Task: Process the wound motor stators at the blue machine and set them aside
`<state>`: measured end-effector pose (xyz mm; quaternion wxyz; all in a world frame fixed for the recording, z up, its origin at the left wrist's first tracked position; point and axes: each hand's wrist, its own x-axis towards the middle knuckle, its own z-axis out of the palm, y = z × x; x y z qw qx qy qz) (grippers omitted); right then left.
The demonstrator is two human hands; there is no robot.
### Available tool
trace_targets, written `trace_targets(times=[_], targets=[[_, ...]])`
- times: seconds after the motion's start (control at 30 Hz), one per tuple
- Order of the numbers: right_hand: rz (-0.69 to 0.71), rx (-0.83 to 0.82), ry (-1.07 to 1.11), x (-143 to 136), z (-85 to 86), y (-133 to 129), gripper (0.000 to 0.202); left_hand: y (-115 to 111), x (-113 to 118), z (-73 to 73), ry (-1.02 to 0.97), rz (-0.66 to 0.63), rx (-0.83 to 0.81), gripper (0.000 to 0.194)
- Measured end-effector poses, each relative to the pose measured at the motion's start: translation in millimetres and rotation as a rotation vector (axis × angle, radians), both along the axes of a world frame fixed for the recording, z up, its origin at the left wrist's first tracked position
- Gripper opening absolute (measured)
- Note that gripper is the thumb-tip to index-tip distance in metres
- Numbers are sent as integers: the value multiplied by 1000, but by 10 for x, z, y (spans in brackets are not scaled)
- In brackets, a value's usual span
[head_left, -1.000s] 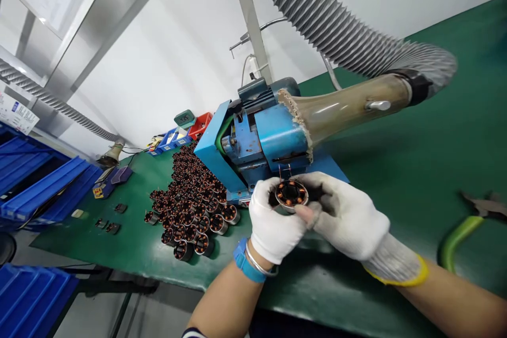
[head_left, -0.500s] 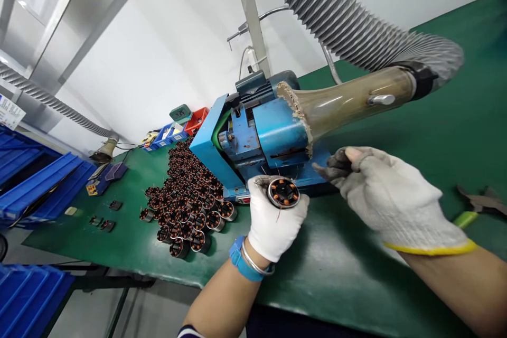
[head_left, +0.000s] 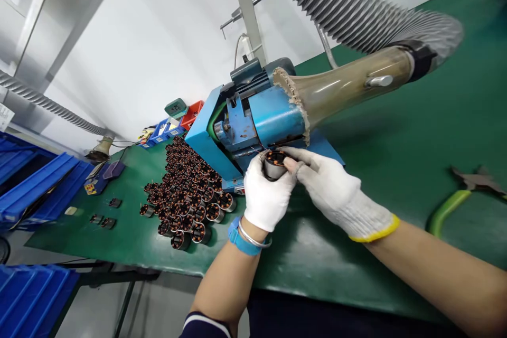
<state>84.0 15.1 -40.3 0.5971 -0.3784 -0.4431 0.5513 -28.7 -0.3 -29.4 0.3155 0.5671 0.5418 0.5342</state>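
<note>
In the head view, a motor stator [head_left: 274, 169], a short metal cylinder with copper windings and a black inside, is held upright at the front of a blue machine [head_left: 277, 111]. My left hand [head_left: 267, 195], in a white glove, wraps round its left and near sides. My right hand [head_left: 328, 177], gloved with a yellow cuff, has its thumb and forefinger at the stator's right rim. Thin wire ends stick out towards the machine's front slot. Whether the right fingers also pinch a wire cannot be made out.
Several more stators [head_left: 190, 195] stand packed together left of the machine. Pliers with green handles [head_left: 449, 211] lie at the right. A grey ribbed hose [head_left: 356, 5] runs from the machine's clear duct. Blue bins [head_left: 43, 185] are at the far left.
My left hand has raised the stator towards the machine and turned its face away from me. My right hand has come left from beside the machine onto the stator's rim.
</note>
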Motion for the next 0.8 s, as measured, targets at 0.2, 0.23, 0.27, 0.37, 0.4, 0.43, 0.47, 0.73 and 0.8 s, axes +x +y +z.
trace_targets(times=[0.2, 0.23, 0.27, 0.37, 0.4, 0.43, 0.47, 0.73, 0.8], targets=[[31, -56, 34, 31, 1, 3, 42, 9, 40, 72, 109, 54, 11, 35], [37, -60, 31, 37, 6, 5, 43, 11, 47, 85, 120, 57, 10, 33], [40, -67, 30, 40, 11, 9, 44, 15, 52, 98, 129, 60, 9, 31], [34, -90, 45, 35, 8, 16, 48, 31, 57, 118, 142, 73, 12, 28], [32, -88, 47, 34, -3, 9, 48, 27, 54, 112, 138, 71, 16, 28], [29, -77, 40, 38, -19, -7, 46, 13, 48, 101, 127, 63, 23, 29], [14, -55, 21, 47, -40, -32, 44, -13, 41, 85, 111, 49, 30, 31], [-52, 549, -126, 207, -115, -327, 44, -504, -92, 125, -574, -109, -264, 39], [-39, 558, -136, 222, -130, -330, 41, -584, -135, 187, -839, -134, -401, 46]])
